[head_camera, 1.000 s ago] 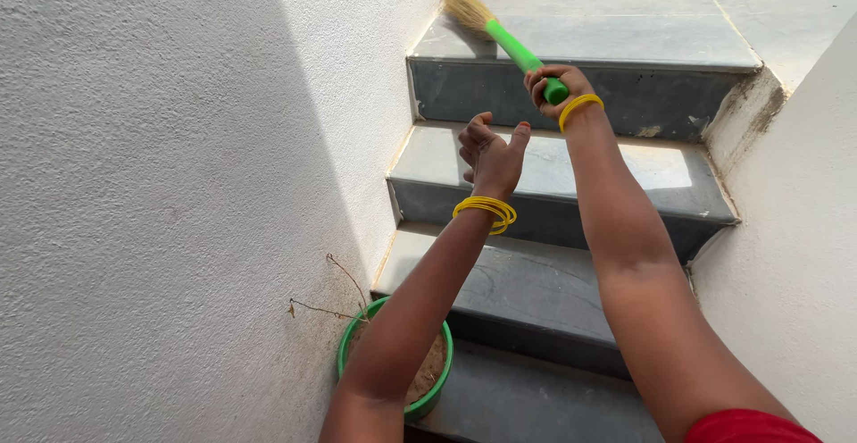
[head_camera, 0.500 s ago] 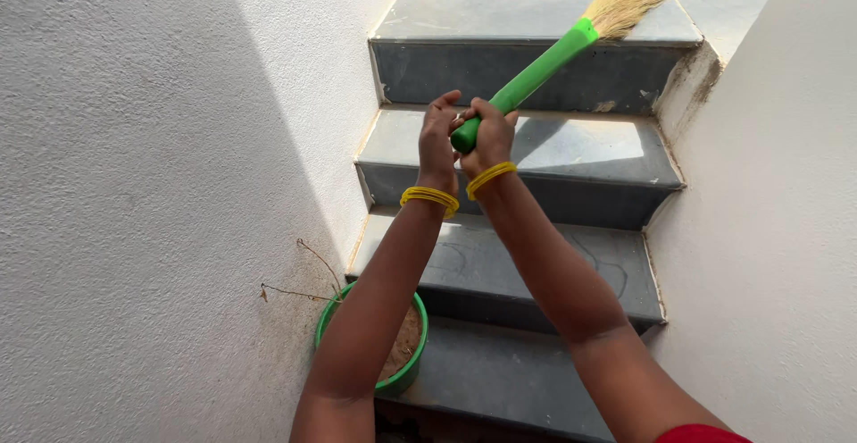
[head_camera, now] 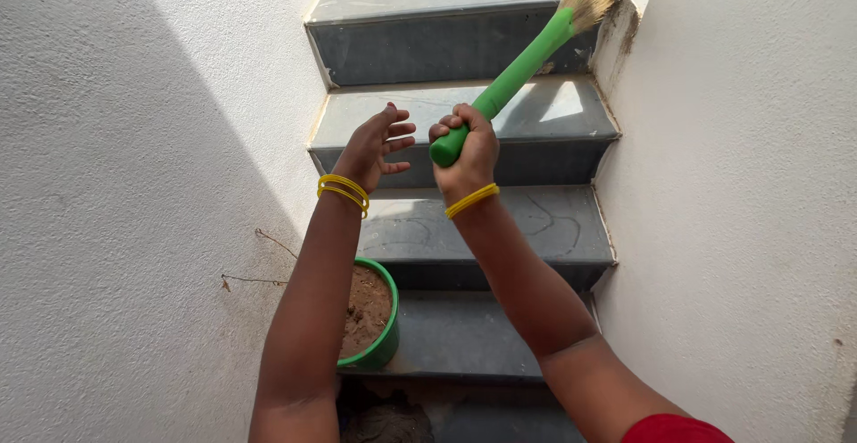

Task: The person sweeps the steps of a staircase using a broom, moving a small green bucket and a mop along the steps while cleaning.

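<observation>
Right hand clenches broom handle, bristles far right on stairs; left hand spread, empty.

A home's outdoor stairway: grey stone steps between white plastered walls, potted soil.

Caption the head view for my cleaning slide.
Right hand grips a green-handled broom angled up grey stairs; left hand open beside it.
</observation>
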